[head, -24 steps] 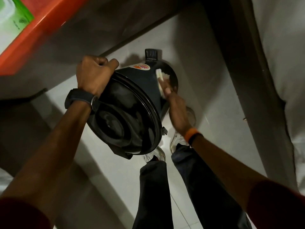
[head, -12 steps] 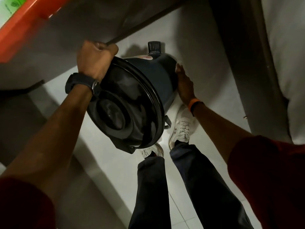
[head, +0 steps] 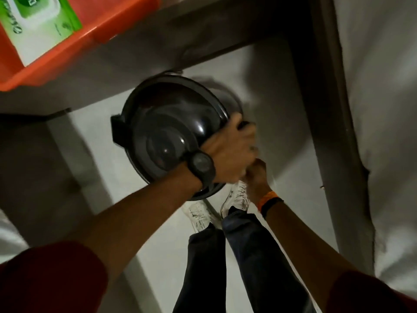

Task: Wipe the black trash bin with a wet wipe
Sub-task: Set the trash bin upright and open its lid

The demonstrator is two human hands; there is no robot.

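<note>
The black trash bin [head: 167, 123] stands on the pale floor, its round domed lid facing me. My left hand [head: 234, 150], with a black watch on the wrist, reaches across the lid and grips the rim on the bin's right side. My right hand [head: 256, 177], with an orange band on the wrist, is curled against the bin's lower right side, just under the left hand. Only a pale blurred sliver of the wet wipe [head: 243, 172] shows between the two hands. The bin's body is hidden under the lid.
An orange tray [head: 67, 53] at the top left holds a green and white wipes pack [head: 40, 23]. White bedding [head: 383, 109] on a dark frame [head: 327, 109] runs along the right. My white shoes [head: 237, 196] stand right below the bin.
My left hand has moved from the lid's upper left rim across to its right rim. The bin has turned and sits more upright. My right hand has dropped lower along the bin's side.
</note>
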